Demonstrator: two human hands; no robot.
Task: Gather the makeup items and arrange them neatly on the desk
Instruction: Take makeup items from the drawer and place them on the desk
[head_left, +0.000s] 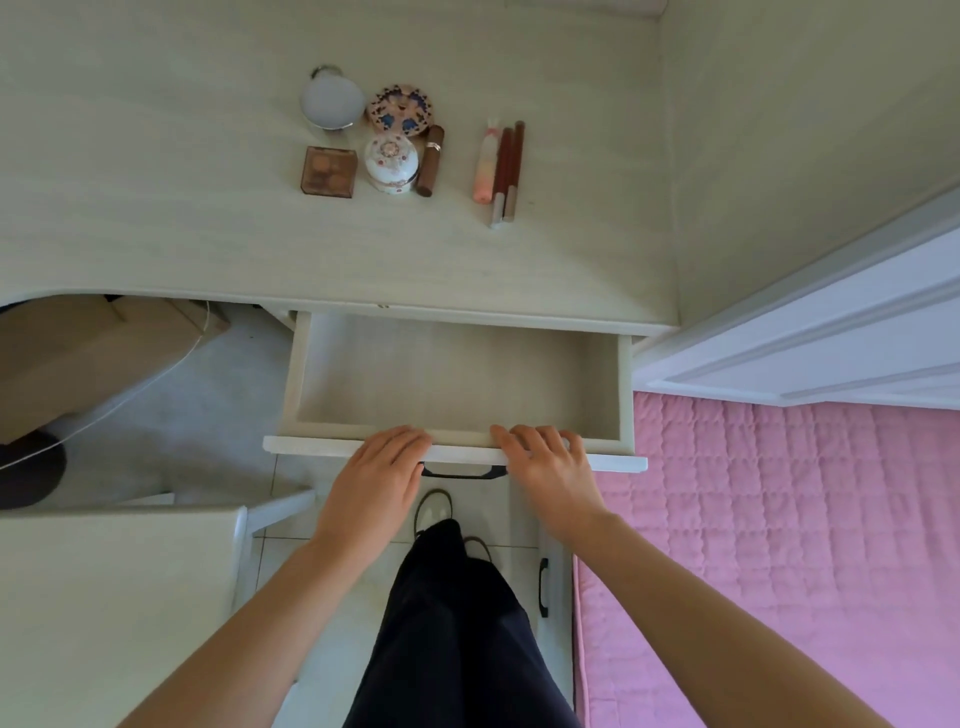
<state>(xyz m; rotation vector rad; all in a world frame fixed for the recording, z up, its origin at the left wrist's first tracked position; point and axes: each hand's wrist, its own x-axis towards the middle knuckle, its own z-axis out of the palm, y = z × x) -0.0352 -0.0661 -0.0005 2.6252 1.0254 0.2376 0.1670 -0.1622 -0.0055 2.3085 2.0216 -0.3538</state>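
Both arms reach forward: left hand and right hand lie flat, palms down, fingers spread and gripping nothing, on the front edge of the pulled-out drawer. Makeup items sit grouped at twelve o'clock on the desk.

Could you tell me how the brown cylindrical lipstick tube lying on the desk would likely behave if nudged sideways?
The brown cylindrical lipstick tube lies on its side, so it would probably roll. The white floral porcelain jar close on its left might stop it that way. It looks rigid and smooth, so possibly slippery to pinch.
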